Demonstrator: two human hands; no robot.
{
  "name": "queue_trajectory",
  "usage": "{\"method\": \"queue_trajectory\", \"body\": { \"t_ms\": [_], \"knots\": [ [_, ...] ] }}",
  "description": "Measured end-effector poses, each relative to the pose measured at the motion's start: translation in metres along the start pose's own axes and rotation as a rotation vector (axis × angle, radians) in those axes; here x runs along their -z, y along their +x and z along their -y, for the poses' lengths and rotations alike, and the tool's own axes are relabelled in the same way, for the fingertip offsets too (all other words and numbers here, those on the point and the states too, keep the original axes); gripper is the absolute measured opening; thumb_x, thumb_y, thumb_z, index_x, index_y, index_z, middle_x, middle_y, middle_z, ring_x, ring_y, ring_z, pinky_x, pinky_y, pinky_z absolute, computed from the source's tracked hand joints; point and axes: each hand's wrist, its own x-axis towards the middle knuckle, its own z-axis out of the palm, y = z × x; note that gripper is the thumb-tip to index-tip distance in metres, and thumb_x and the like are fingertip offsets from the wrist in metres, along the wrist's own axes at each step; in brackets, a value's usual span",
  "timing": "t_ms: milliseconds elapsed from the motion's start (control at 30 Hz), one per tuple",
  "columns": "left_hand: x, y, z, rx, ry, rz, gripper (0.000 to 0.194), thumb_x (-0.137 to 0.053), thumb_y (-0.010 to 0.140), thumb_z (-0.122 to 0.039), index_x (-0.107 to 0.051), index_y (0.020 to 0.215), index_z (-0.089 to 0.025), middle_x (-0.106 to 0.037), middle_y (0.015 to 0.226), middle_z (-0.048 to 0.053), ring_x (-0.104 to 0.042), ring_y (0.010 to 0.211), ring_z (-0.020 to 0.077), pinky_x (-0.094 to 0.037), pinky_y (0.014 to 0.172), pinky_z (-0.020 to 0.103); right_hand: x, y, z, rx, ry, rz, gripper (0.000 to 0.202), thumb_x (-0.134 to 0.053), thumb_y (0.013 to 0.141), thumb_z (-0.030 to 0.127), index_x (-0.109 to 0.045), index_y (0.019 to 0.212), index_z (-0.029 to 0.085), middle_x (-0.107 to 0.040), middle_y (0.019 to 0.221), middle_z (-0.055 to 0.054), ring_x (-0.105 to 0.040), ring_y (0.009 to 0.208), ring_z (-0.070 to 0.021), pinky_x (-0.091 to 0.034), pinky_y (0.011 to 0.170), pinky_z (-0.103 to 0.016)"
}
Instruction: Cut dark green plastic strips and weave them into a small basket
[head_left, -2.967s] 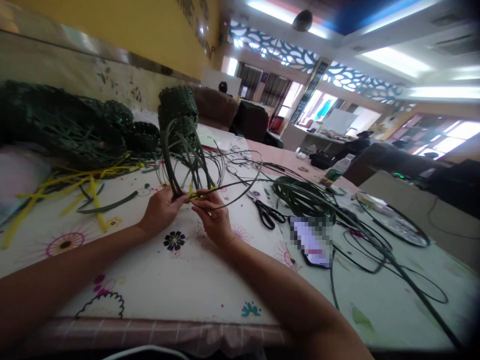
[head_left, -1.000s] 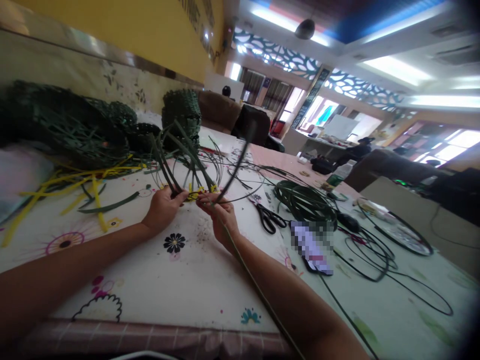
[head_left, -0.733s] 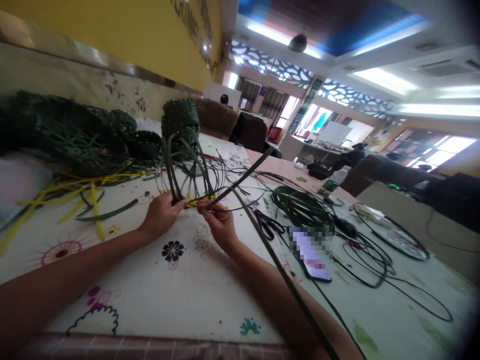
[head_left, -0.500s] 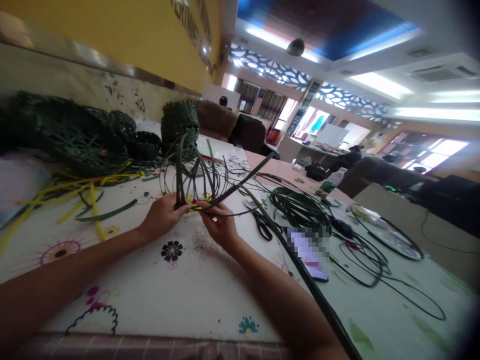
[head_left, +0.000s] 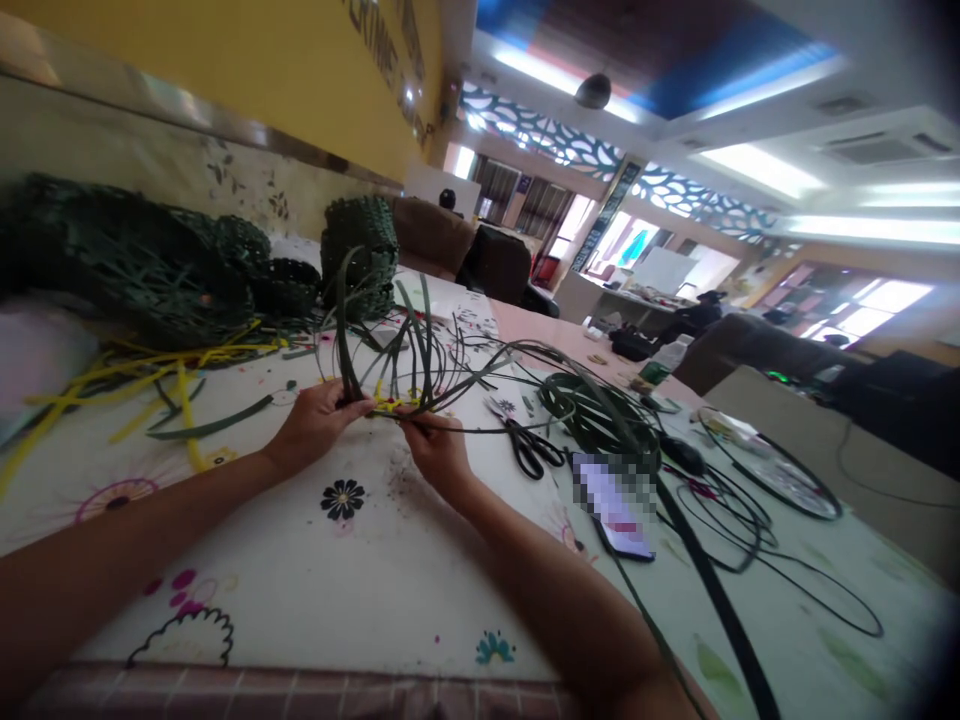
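Note:
Between my hands is a partly woven basket [head_left: 397,403], with a yellow woven base edge and dark green strips standing up and curving outward. My left hand [head_left: 319,418] is closed on its near left side, thumb and fingers pinching the strips there. On the near right edge my right hand [head_left: 439,447] is also closed, gripping the woven edge and a green strip. A long dark green strip [head_left: 705,550] arcs from the basket past the right side and down to the table's front. My fingertips partly hide the near edge.
Black-handled scissors [head_left: 529,447] and a phone [head_left: 619,520] lie to the right, near coiled green strips [head_left: 592,410]. Yellow strips [head_left: 184,400] lie at left. Finished-looking green baskets [head_left: 360,250] stand at the back left. A bottle [head_left: 666,360] is farther back.
The long green strip by my right hand has swung outward to the right, over the coil and phone edge. The scissors show more fully. Both hands stay at the basket's edge.

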Motion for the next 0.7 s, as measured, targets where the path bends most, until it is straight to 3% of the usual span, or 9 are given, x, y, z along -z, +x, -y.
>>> {"method": "queue_trajectory", "body": {
  "t_ms": [233, 400, 700],
  "knots": [
    [0.007, 0.003, -0.001, -0.123, 0.05, 0.037, 0.028, -0.064, 0.087, -0.045, -0.067, 0.08, -0.018, -0.067, 0.077, 0.001, -0.061, 0.073, 0.0156, -0.046, 0.07, 0.027, 0.012, -0.003, 0.012, 0.082, -0.131, -0.017, 0.02, -0.062, 0.092, 0.023, -0.077, 0.104, 0.024, -0.079, 0.097, -0.008, -0.076, 0.087, -0.0239, -0.058, 0.08, -0.03],
    [0.009, 0.006, -0.003, -0.111, 0.024, 0.068, 0.025, -0.064, 0.086, -0.041, -0.068, 0.081, -0.017, -0.068, 0.074, 0.001, -0.06, 0.068, 0.0142, -0.046, 0.065, 0.026, 0.016, 0.0, 0.011, 0.131, -0.197, -0.012, 0.017, -0.06, 0.094, 0.025, -0.077, 0.093, 0.023, -0.079, 0.087, -0.007, -0.074, 0.072, -0.0206, -0.053, 0.067, -0.026],
    [0.009, 0.006, -0.002, -0.092, -0.045, 0.095, 0.026, -0.065, 0.084, -0.04, -0.068, 0.077, -0.016, -0.066, 0.069, 0.001, -0.058, 0.063, 0.0125, -0.046, 0.061, 0.025, 0.013, 0.001, 0.016, 0.062, 0.021, -0.052, 0.015, -0.064, 0.089, 0.028, -0.075, 0.084, 0.021, -0.075, 0.076, -0.004, -0.069, 0.065, -0.0174, -0.052, 0.064, -0.025]
  ]
}}
